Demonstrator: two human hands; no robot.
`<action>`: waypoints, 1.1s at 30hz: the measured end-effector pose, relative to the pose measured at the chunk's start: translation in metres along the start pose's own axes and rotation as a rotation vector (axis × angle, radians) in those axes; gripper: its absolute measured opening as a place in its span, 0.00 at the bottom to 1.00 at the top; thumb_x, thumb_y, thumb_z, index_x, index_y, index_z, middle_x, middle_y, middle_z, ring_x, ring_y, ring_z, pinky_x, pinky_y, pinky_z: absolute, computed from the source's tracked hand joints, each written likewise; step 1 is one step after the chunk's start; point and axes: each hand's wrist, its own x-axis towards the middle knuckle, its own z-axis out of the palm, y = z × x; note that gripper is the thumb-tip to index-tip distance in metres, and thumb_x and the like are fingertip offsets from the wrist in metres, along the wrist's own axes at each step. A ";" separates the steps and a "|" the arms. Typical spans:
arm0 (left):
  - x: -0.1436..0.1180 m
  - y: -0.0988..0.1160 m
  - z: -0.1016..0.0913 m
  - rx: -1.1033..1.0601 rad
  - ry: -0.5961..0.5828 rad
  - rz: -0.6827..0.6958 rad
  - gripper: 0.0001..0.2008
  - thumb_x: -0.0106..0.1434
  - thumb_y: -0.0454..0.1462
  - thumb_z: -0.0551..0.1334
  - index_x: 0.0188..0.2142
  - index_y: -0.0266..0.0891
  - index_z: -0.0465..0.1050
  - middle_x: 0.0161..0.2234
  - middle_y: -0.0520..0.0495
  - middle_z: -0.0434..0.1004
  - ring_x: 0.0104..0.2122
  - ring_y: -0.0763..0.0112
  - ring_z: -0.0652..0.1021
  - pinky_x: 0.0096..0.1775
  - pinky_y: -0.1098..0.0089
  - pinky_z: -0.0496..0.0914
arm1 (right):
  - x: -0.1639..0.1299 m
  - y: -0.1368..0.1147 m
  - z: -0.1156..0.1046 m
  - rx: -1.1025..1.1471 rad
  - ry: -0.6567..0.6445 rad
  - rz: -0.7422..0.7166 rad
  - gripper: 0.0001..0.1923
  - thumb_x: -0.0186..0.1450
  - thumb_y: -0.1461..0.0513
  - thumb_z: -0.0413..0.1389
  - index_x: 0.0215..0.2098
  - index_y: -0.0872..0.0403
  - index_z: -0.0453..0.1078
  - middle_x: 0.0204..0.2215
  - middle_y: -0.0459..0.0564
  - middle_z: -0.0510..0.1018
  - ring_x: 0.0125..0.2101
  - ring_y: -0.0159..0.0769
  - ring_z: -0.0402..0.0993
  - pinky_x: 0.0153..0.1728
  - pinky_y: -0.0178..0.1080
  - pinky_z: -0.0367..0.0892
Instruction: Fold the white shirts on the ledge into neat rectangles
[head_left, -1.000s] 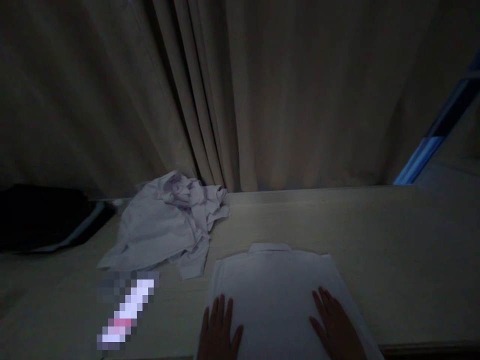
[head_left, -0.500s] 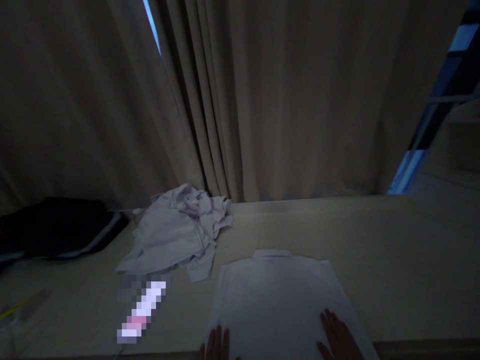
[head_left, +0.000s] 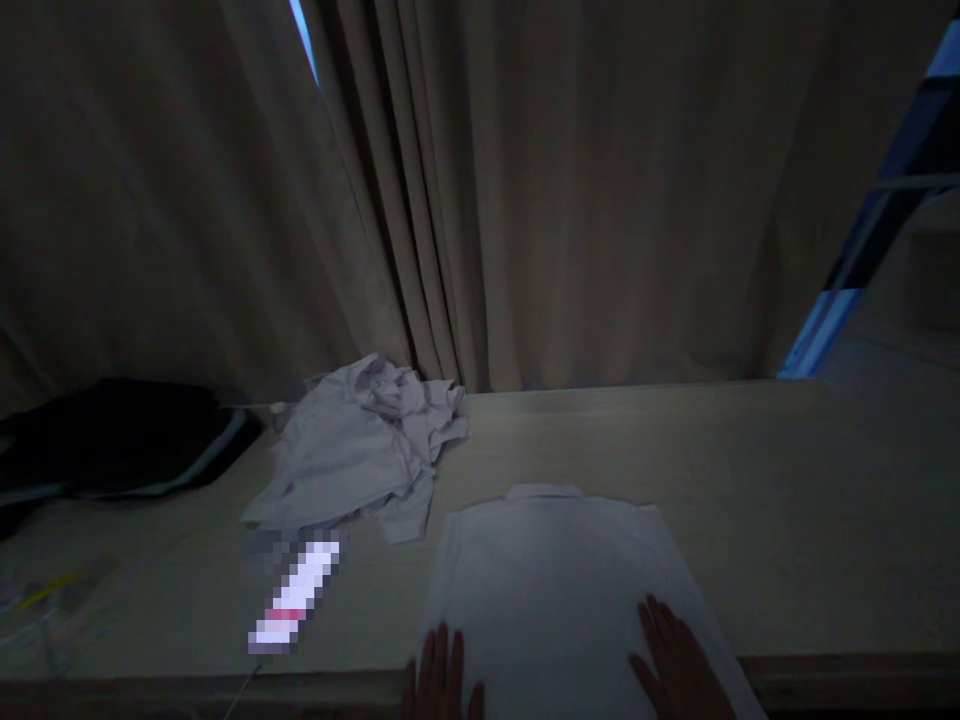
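In the head view, dim and bluish, both hands lie flat with fingers stretched out on a folded white shirt (head_left: pixel 555 590) at the near edge of the bench (head_left: pixel 787 500). The left hand (head_left: pixel 442 680) presses on the shirt's near left part, only its fingers showing above the bottom of the picture; it grips nothing. The right hand (head_left: pixel 679 665) rests palm down on the near right part, fingers spread a little, likewise gripping nothing. The shirt stretches away from the hands, its collar at the end far from them.

Beyond and to the left of the left hand lies a crumpled pale shirt (head_left: pixel 360 450), apart from the folded one. Nearer, left of the left hand, sits a small blurred bright object (head_left: pixel 294 598). Far to the left lies a dark bundle (head_left: pixel 112 440). Curtains (head_left: pixel 525 200) hang behind the bench.
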 end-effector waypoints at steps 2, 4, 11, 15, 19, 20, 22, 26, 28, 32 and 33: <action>-0.002 -0.002 -0.001 0.007 0.030 0.019 0.25 0.62 0.45 0.51 0.58 0.40 0.61 0.59 0.39 0.63 0.57 0.52 0.66 0.53 0.50 0.64 | -0.001 0.000 -0.001 0.003 0.012 -0.012 0.37 0.66 0.50 0.46 0.66 0.56 0.37 0.63 0.59 0.53 0.60 0.49 0.53 0.56 0.55 0.60; -0.003 -0.003 -0.003 0.008 0.054 0.044 0.27 0.62 0.45 0.52 0.59 0.38 0.59 0.59 0.38 0.63 0.57 0.52 0.66 0.53 0.50 0.64 | -0.003 0.001 -0.002 0.008 0.015 -0.016 0.39 0.65 0.50 0.46 0.66 0.56 0.33 0.63 0.58 0.51 0.61 0.49 0.52 0.56 0.55 0.60; -0.003 -0.001 -0.006 -0.019 0.041 0.029 0.27 0.63 0.45 0.52 0.60 0.39 0.56 0.60 0.38 0.62 0.58 0.52 0.65 0.53 0.51 0.63 | -0.002 -0.001 -0.006 0.037 -0.037 0.001 0.37 0.66 0.50 0.45 0.66 0.57 0.37 0.64 0.58 0.51 0.62 0.49 0.49 0.57 0.54 0.58; -0.002 -0.001 -0.002 -0.046 0.018 0.017 0.27 0.63 0.46 0.52 0.59 0.39 0.58 0.60 0.39 0.62 0.59 0.52 0.64 0.54 0.50 0.62 | 0.002 -0.008 -0.018 0.017 0.001 0.019 0.37 0.66 0.50 0.45 0.66 0.56 0.36 0.63 0.58 0.52 0.61 0.48 0.51 0.57 0.54 0.59; -0.002 0.000 -0.002 -0.055 0.010 -0.006 0.27 0.62 0.46 0.52 0.59 0.39 0.60 0.60 0.40 0.62 0.59 0.53 0.63 0.55 0.50 0.61 | 0.004 -0.011 -0.030 -0.004 0.002 -0.022 0.34 0.66 0.51 0.46 0.66 0.52 0.40 0.64 0.56 0.49 0.62 0.48 0.50 0.56 0.54 0.59; -0.002 0.000 -0.002 -0.060 0.009 -0.005 0.27 0.62 0.46 0.52 0.59 0.40 0.59 0.60 0.40 0.62 0.59 0.53 0.64 0.55 0.51 0.61 | 0.004 -0.011 -0.032 -0.003 -0.014 -0.045 0.33 0.66 0.52 0.46 0.66 0.51 0.41 0.65 0.55 0.48 0.62 0.48 0.50 0.57 0.55 0.59; -0.002 -0.001 -0.004 -0.058 0.003 0.000 0.26 0.62 0.46 0.51 0.59 0.40 0.60 0.60 0.40 0.62 0.59 0.55 0.64 0.55 0.51 0.61 | 0.004 -0.008 -0.034 0.009 -0.042 -0.075 0.32 0.66 0.52 0.45 0.65 0.49 0.43 0.65 0.54 0.49 0.61 0.48 0.50 0.57 0.55 0.58; -0.001 -0.003 -0.007 -0.045 -0.022 -0.001 0.26 0.63 0.47 0.50 0.58 0.41 0.60 0.60 0.41 0.62 0.59 0.56 0.64 0.55 0.52 0.62 | 0.005 -0.003 -0.032 0.042 -0.113 -0.055 0.30 0.67 0.51 0.45 0.64 0.48 0.46 0.64 0.53 0.51 0.61 0.47 0.51 0.57 0.54 0.58; 0.000 -0.002 -0.009 -0.051 -0.044 -0.013 0.27 0.63 0.47 0.50 0.58 0.40 0.60 0.60 0.41 0.61 0.59 0.55 0.63 0.56 0.51 0.61 | 0.006 -0.003 -0.031 0.060 -0.147 -0.028 0.30 0.66 0.49 0.44 0.64 0.47 0.47 0.64 0.52 0.52 0.61 0.47 0.51 0.58 0.54 0.57; 0.002 0.002 -0.012 -0.066 -0.103 -0.027 0.27 0.63 0.47 0.49 0.58 0.39 0.60 0.61 0.39 0.59 0.60 0.52 0.62 0.56 0.49 0.60 | 0.006 -0.008 -0.030 0.091 -0.136 0.034 0.29 0.66 0.49 0.44 0.63 0.47 0.51 0.64 0.51 0.52 0.61 0.47 0.51 0.59 0.54 0.56; 0.003 0.003 -0.013 -0.069 -0.114 -0.033 0.27 0.63 0.47 0.50 0.58 0.38 0.60 0.61 0.39 0.59 0.60 0.52 0.62 0.56 0.49 0.60 | 0.006 -0.009 -0.030 0.093 -0.111 0.048 0.28 0.66 0.49 0.44 0.62 0.48 0.53 0.64 0.51 0.53 0.61 0.47 0.51 0.58 0.54 0.56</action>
